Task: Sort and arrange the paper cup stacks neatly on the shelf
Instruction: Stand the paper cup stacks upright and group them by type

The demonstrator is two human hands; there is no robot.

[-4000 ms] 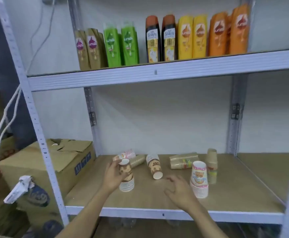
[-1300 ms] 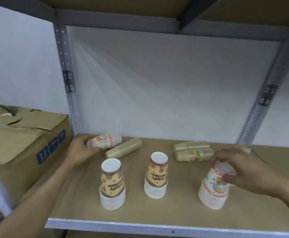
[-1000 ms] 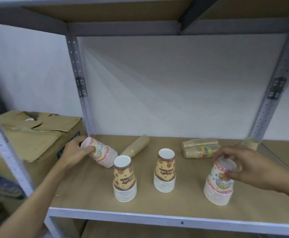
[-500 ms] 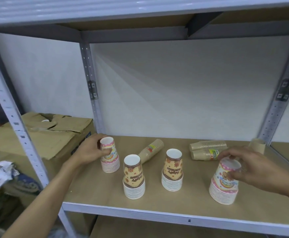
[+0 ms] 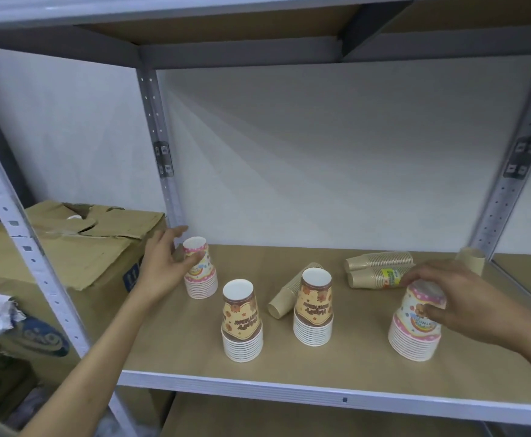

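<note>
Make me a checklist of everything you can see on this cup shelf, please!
Surface: brown shelf board, bare at the front.
Job's things: two pink cup stacks and two brown printed stacks stand upside down; plain kraft stacks lie on their sides; one kraft stack stands at the back right.
Clutter: nothing seen on the shelf.
Hands: left hand touches the left pink stack, fingers loose; right hand grips the right pink stack.
Cables: nothing seen.
Surroundings: torn cardboard box to the left, white wall behind.

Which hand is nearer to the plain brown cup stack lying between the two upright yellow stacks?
Left, narrowly. The left hand is to the left of the brown stack; the right hand is farther, to its right.
</note>
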